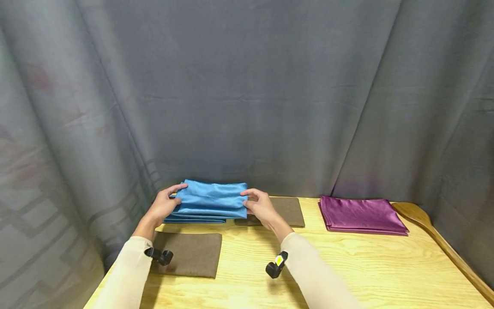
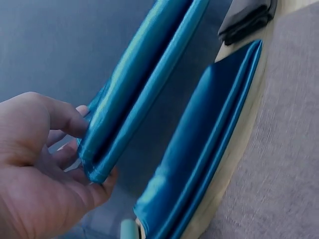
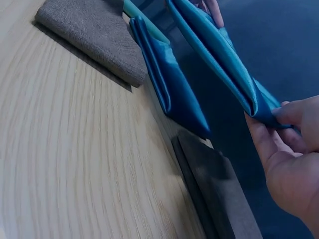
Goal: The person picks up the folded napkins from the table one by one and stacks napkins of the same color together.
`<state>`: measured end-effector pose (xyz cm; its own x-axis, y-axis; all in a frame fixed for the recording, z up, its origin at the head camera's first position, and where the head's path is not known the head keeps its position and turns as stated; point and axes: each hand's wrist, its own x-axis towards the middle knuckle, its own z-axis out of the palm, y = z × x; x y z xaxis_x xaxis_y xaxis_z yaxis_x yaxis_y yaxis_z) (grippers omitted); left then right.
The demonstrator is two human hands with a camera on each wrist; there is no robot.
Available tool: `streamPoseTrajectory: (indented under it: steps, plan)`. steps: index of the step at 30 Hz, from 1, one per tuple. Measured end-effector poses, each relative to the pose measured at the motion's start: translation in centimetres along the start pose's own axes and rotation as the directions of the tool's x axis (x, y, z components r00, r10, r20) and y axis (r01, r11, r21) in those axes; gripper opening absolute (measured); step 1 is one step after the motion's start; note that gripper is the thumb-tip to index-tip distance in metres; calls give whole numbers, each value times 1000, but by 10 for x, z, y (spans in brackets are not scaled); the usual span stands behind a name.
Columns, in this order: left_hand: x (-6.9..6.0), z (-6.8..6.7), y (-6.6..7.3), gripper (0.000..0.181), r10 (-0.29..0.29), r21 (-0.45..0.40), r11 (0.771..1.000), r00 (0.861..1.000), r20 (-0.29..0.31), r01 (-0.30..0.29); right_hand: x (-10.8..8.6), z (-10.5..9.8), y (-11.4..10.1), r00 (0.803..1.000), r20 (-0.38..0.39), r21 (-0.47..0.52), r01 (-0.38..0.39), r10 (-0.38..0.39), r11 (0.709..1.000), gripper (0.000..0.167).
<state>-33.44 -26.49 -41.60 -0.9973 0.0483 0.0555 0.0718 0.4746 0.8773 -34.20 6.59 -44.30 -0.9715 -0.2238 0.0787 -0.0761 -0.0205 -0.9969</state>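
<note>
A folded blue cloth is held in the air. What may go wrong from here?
Pinched only at its ends by the left grip and right grip, the held cloth might let its folds slip open. Lowered, it might land crooked on the lower cloth, or push that into the rear brown cloth beside it.

The head camera looks forward and down, set well back: the curtain (image 1: 247, 86) fills the upper frame, the worktop (image 1: 247, 266) the bottom. The left wrist camera looks, close and tilted, past the left hand (image 2: 45, 174) at its frame's lower left. The right wrist camera, also close and tilted, has the right hand (image 3: 294, 164) at right. All three share the raised blue cloth (image 1: 212, 197).
</note>
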Motion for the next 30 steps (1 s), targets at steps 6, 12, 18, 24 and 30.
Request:
streamPoseTrajectory:
  steps: [6,12,18,24,30]
  plan:
    - [5,-9,-12,62,-61,-10,998,998,-27,61,13,20,4,1000,3,-13,2,-2,1000,36]
    - [11,-10,-19,62,-128,-35,991,990,-56,126,20,29,10,999,0,-2,-43,43,999,43]
    - [16,-10,-27,63,-146,-49,989,987,-63,143,26,37,20,997,-16,-14,-73,72,997,45]
    - [14,-14,-42,66,-192,-54,981,977,-89,188,25,51,25,997,-2,-31,-83,83,996,48]
    - [9,-13,-52,67,-206,-36,978,974,-96,203,24,57,27,994,7,-39,-107,108,993,52]
